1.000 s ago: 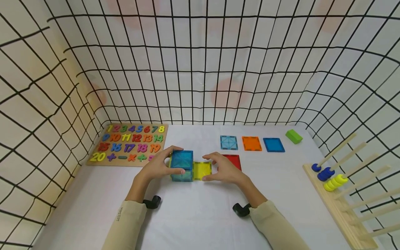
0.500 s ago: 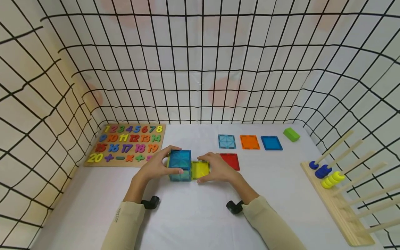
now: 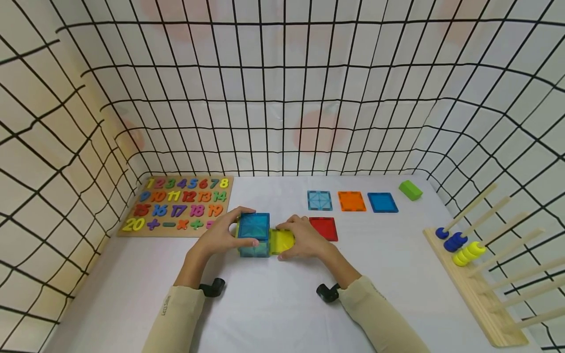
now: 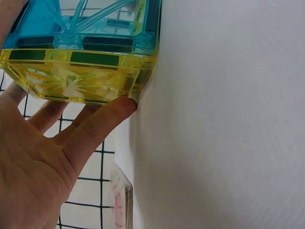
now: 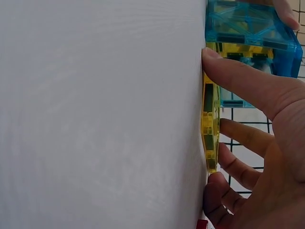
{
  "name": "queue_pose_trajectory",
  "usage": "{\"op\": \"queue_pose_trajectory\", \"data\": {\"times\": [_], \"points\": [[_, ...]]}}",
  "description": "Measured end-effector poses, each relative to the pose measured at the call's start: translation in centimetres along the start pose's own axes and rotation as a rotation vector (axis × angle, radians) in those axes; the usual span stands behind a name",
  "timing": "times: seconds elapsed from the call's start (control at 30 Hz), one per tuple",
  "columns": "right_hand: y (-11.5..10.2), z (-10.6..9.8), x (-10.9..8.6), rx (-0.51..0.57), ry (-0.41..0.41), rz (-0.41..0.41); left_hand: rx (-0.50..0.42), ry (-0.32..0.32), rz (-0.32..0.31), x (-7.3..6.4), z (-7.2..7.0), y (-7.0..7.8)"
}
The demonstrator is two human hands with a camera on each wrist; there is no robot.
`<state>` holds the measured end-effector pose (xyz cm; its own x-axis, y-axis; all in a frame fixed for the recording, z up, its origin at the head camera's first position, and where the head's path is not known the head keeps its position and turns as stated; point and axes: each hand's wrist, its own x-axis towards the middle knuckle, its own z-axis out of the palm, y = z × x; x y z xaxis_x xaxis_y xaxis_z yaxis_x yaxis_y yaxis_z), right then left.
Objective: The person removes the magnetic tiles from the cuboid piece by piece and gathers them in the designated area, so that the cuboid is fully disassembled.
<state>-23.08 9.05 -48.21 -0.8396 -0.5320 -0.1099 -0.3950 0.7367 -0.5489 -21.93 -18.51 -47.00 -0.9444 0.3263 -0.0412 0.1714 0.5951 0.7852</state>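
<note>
A cube built from translucent magnetic tiles stands on the white table, with a blue top and a light-blue near side. My left hand grips it from the left, thumb on the near side and fingers reaching round the far side. In the left wrist view a yellow side panel of the cube faces the palm. Against the cube's right side lies a flat yellow magnetic tile. My right hand holds this tile by its near and far edges, thumb close to the cube's corner in the right wrist view.
A red tile lies just behind the right hand. Farther back are a light-blue tile, an orange tile, a blue tile and a green block. A number board sits left, a wooden peg counter right.
My right hand has moved left and its thumb and fingers have come in around the yellow tile's edges. The left hand keeps its grip on the cube. The head view has shifted slightly.
</note>
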Motion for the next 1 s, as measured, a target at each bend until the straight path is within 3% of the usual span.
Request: {"op": "queue_pose_trajectory", "data": {"times": [0.4, 0.7, 1.0], "points": [[0.1, -0.3, -0.3, 0.045, 0.039, 0.075, -0.007, 0.0, -0.008, 0.1, 0.0, 0.5], [0.8, -2.3, -1.4, 0.084, 0.062, 0.014, 0.008, -0.003, -0.016, 0.1, -0.1, 0.6], [2.3, -4.5, -4.0, 0.1, 0.12, 0.025, -0.002, -0.005, -0.02, 0.0, -0.1, 0.3]]}}
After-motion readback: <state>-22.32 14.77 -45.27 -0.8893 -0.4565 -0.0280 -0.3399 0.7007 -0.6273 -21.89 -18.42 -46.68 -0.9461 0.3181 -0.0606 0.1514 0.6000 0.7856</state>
